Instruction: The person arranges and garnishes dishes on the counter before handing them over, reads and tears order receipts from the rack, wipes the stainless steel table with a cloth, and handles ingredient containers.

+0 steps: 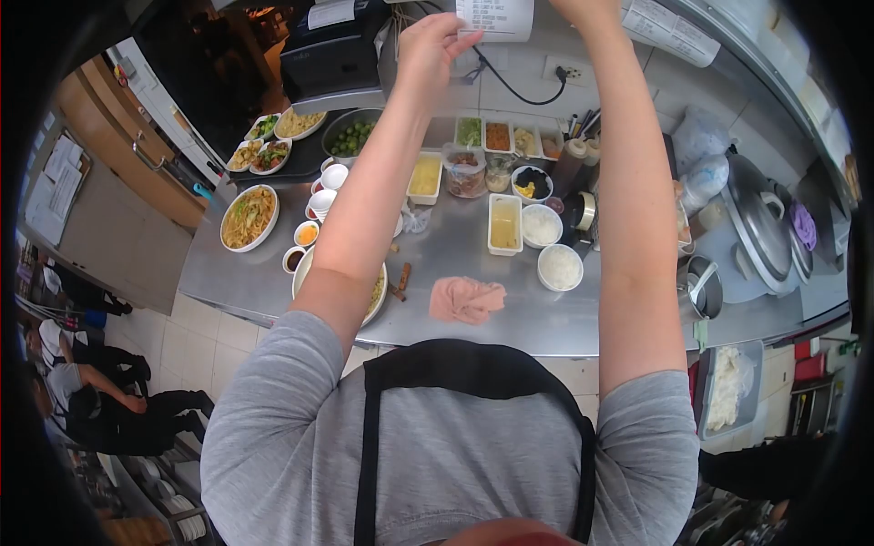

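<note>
Both my arms are raised toward the wall above the counter. My left hand (431, 42) pinches the lower left edge of a printed paper slip (506, 22), which runs past the top of the view. My right hand (584, 9) is up to the right of the slip, mostly cut off by the upper edge, so its fingers are hidden. More printed slips (672, 33) hang on the wall right of it. A black receipt printer (335, 56) stands left of my left hand.
Below my arms, the steel counter (546, 318) holds a pink cloth (466, 300), rice bowls (560, 267), a noodle plate (248, 218), small sauce cups and filled containers. A large lidded pot (760, 218) stands right. People (96, 382) are at the far left.
</note>
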Tool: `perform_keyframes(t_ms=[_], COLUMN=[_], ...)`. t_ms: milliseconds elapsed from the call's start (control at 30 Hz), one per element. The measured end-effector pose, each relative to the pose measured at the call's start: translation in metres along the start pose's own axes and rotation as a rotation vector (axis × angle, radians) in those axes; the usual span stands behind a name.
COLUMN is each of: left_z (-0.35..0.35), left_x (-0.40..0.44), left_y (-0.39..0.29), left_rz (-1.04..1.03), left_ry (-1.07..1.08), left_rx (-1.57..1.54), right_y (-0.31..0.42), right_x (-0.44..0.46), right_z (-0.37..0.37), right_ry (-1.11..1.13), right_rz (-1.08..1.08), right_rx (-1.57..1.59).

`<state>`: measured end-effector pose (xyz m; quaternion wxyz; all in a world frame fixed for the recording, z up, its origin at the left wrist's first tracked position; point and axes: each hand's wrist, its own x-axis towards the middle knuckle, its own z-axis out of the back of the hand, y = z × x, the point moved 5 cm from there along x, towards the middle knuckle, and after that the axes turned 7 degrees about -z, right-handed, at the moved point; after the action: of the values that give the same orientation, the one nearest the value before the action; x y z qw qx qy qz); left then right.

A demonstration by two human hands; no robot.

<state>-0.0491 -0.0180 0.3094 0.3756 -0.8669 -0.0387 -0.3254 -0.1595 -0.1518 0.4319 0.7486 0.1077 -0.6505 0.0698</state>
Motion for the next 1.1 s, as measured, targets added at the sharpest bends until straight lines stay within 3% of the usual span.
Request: perform_keyframes(t_ms=[100, 300, 567, 667, 867, 933, 967, 1033, 1100], left_z=[0.001, 0.004, -0.001, 0.003, 0.010, 0.030, 0.040, 0.071, 0.096], left_x=[-0.003, -0.004, -0.012, -0.014, -0.027, -0.038, -0.042, -0.044, -0.040], left_y=[0.005, 0.003, 0.001, -0.001, -0.008, -0.012, -0.014, -0.031, -0.065], left_rz=[-0.023, 0.036, -0.083, -0.027, 0.013, -0.015, -0.026, -0.199, -0.528], left_ry=[-0.013, -0.060, -0.070, -0.128, -0.025, -0.044, -0.029, -0.137, -0.300], left_rx=[0.068, -0.081, 0.139, 0.036, -0.093, 0.359, 0.361, 0.690, 0.945], right_y=[0.000, 0.000, 0.005, 0.014, 0.026, 0.028, 0.028, 0.026, 0.008], right_x=[0.000, 0.000, 0.001, 0.001, -0.002, -0.001, 0.000, 0.000, -0.002], right_z=[-0.001, -0.001, -0.002, -0.006, -0.011, -0.012, -0.009, -0.010, -0.025], right_ry=[0.012, -0.007, 0.040, 0.069, 0.070, 0.045, 0.026, 0.085, -0.001], right_rz=[-0.009, 0.005, -0.031, -0.077, -0.199, -0.188, -0.190, -0.185, -0.071], right_rx=[0.001, -0.009, -0.039, -0.084, -0.251, -0.304, -0.306, -0.275, -0.319])
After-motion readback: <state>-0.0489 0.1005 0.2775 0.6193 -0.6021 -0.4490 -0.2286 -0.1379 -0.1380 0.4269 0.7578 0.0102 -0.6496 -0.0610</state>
